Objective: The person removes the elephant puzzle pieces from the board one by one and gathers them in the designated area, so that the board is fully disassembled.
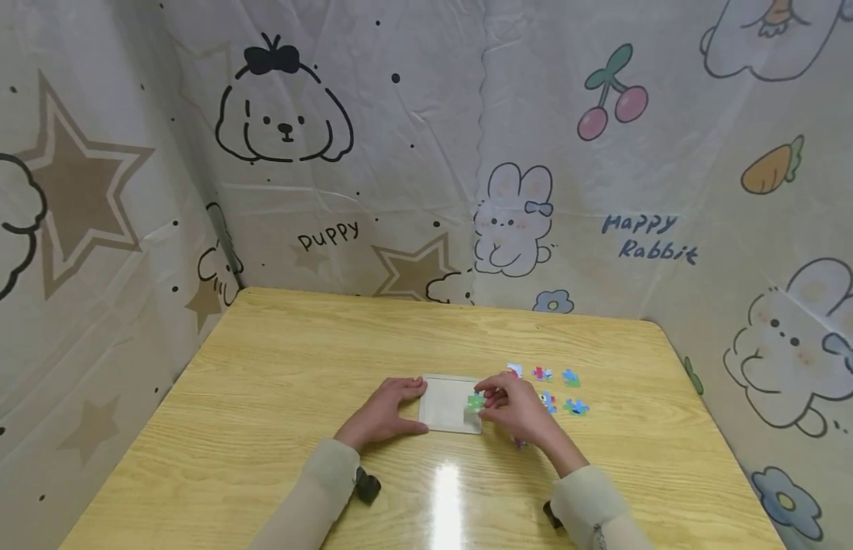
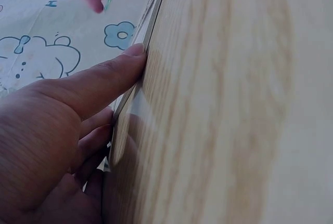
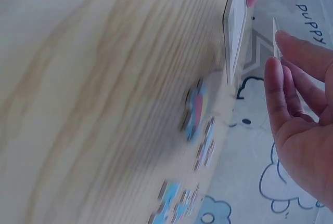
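Note:
A white rectangular puzzle tray (image 1: 443,405) with a raised rim lies flat on the table. My left hand (image 1: 381,415) holds it at the left end, the thumb at the near corner and the fingers at the far one. In the left wrist view, the thumb (image 2: 112,78) presses against the tray's edge. Above the tray's right end, my right hand (image 1: 518,411) pinches a green and blue jigsaw piece (image 1: 475,402) between thumb and fingers. The right wrist view shows that piece (image 3: 276,38) edge-on, raised off the table.
Several loose jigsaw pieces (image 1: 575,407) lie right of the tray, some partly hidden by the right hand. Below them is the wood-grain table (image 1: 295,344). A printed curtain (image 1: 412,153) hangs behind it and along its sides.

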Action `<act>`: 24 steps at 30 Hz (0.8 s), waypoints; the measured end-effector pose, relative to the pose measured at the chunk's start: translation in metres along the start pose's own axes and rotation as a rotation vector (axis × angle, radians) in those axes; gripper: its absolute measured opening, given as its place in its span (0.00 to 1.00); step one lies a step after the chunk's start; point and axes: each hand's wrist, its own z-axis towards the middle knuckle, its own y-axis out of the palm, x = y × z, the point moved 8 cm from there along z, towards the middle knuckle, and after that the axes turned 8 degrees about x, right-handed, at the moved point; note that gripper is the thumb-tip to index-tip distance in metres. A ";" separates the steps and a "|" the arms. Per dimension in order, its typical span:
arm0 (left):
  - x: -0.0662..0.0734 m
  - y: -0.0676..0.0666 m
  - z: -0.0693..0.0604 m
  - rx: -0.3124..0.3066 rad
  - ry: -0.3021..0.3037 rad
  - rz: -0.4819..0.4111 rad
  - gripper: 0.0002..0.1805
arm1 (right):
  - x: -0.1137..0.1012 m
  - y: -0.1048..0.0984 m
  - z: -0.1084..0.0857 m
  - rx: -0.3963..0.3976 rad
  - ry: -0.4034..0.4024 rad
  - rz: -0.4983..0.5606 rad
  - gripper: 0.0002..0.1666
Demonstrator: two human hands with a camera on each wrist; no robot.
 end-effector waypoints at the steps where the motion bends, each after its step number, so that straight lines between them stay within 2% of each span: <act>1: 0.000 0.000 0.000 0.000 0.001 -0.001 0.46 | 0.002 -0.002 -0.001 0.005 0.007 0.003 0.20; 7: -0.001 0.000 -0.001 -0.005 -0.005 -0.016 0.45 | 0.015 -0.017 -0.008 0.028 0.033 0.009 0.20; 24: 0.001 0.000 -0.001 -0.003 -0.003 -0.013 0.46 | 0.041 -0.058 -0.034 0.071 0.039 -0.028 0.20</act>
